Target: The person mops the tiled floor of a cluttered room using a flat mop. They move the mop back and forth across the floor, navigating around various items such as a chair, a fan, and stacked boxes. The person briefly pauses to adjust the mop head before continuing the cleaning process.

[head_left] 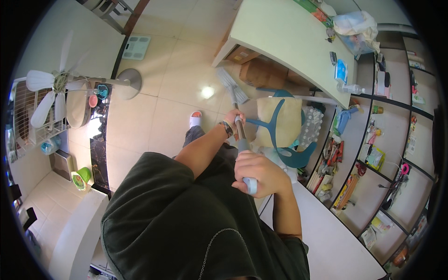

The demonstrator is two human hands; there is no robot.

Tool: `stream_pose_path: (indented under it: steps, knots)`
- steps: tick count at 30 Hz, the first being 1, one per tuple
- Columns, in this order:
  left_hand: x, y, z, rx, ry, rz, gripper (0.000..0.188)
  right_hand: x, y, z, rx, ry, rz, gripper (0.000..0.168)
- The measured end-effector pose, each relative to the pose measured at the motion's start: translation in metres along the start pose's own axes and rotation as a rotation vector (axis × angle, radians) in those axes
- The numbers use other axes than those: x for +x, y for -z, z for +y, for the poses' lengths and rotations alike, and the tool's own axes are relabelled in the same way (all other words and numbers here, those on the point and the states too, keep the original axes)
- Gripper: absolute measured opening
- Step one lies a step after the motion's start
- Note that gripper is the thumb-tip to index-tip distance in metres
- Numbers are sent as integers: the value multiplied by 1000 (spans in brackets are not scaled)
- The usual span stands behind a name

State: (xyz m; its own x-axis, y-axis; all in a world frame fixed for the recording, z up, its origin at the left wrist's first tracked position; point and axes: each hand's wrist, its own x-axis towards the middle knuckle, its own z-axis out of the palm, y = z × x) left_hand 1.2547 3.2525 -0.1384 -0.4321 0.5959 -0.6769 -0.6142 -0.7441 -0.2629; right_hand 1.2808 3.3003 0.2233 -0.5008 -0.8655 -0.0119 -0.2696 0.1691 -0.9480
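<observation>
A flat mop with a grey-white striped head (pixel 231 86) lies against the tiled floor, near the front of a white table. Its metal pole (pixel 239 127) slants back toward my body. My left hand (pixel 233 119) is wrapped around the pole partway down, with a beaded bracelet on the wrist. Higher up, my right hand (pixel 260 175) grips the grey handle close to its top end, where a pale blue hanging loop (pixel 251 185) shows. Most of the handle inside the right fist is hidden.
To the right of the pole stands a teal chair with a cream cushion (pixel 280 122). The white table (pixel 280 38) has cardboard boxes (pixel 264 72) underneath. A pedestal fan (pixel 59 82) and a bathroom scale (pixel 137 47) are at the left. Loaded shelves (pixel 376 147) line the right side.
</observation>
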Motion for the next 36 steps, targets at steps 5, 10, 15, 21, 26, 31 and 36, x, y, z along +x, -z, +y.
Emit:
stream_pose_path:
  steps: [5, 10, 15, 21, 26, 31, 36]
  knots:
    - [-8, 3, -35, -69, -8, 87, 18, -18, -5, -11, 41, -22, 200, 23]
    - [-15, -18, -38, 162, -98, 132, 14, -43, -24, -12, -30, 23, 508, 20]
    - [-2, -23, -9, 84, -87, 85, 15, -35, -26, -9, -76, 63, 703, 19]
    - [7, -53, 13, -2, -133, 282, 16, -11, -35, 6, -136, 107, 908, 17]
    - [9, -52, 15, 16, -248, 202, 12, -20, -31, 20, -112, 147, 893, 16]
    - [10, -48, 18, 22, -255, 190, 15, -24, -33, 19, -102, 158, 958, 14]
    - [35, -49, 31, 1, -311, 256, 15, -12, -24, 29, -68, 164, 1065, 13]
